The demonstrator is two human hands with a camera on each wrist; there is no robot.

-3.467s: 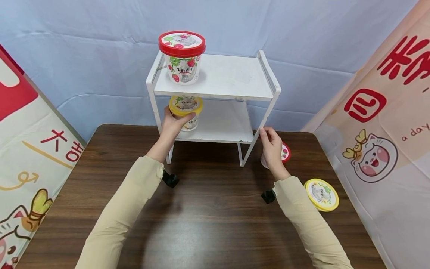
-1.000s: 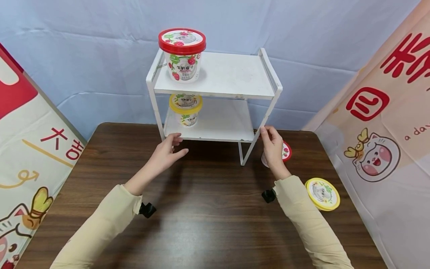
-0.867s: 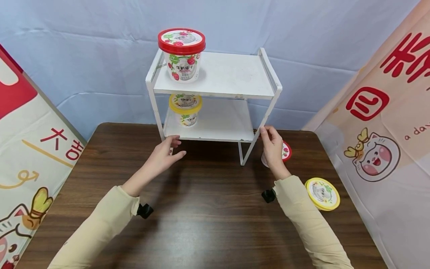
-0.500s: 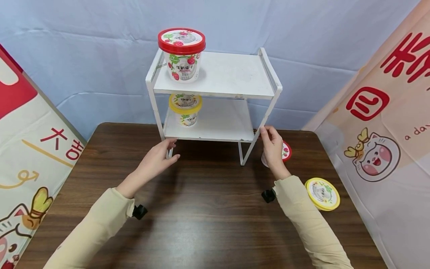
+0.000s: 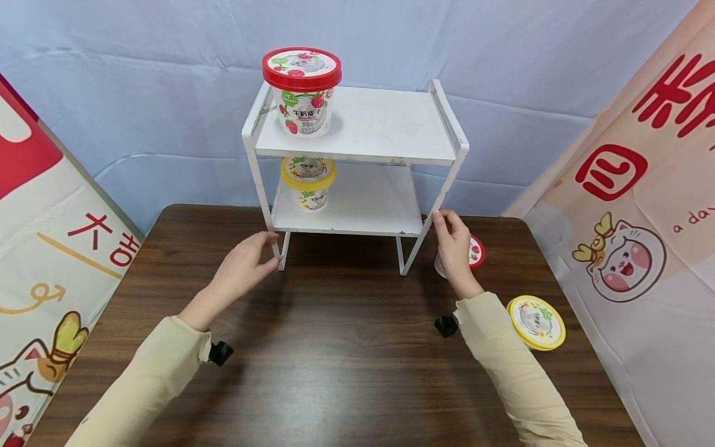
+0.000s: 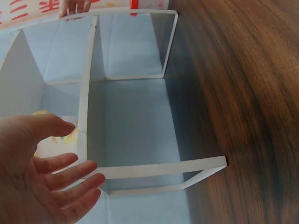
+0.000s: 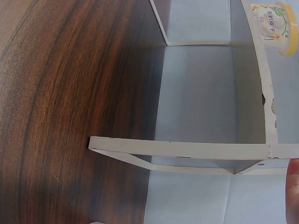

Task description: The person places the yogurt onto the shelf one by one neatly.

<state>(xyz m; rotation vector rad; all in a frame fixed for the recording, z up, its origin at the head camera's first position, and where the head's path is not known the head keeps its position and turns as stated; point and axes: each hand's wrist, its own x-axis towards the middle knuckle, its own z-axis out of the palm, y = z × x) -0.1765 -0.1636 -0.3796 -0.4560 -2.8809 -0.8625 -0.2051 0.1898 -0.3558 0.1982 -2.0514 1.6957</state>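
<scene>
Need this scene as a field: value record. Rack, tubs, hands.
rack: white, two shelves, standing on brown table
upper shelf: red-lidded tub, upright, left end
lower shelf: yellow-lidded tub, upright, left end
left grip: fingers apart, holding nothing, near rack's left front leg
right grip: holding rack's right front leg
table, right side: second red-lidded tub, partly hidden; second yellow-lidded tub, nearer person
</scene>
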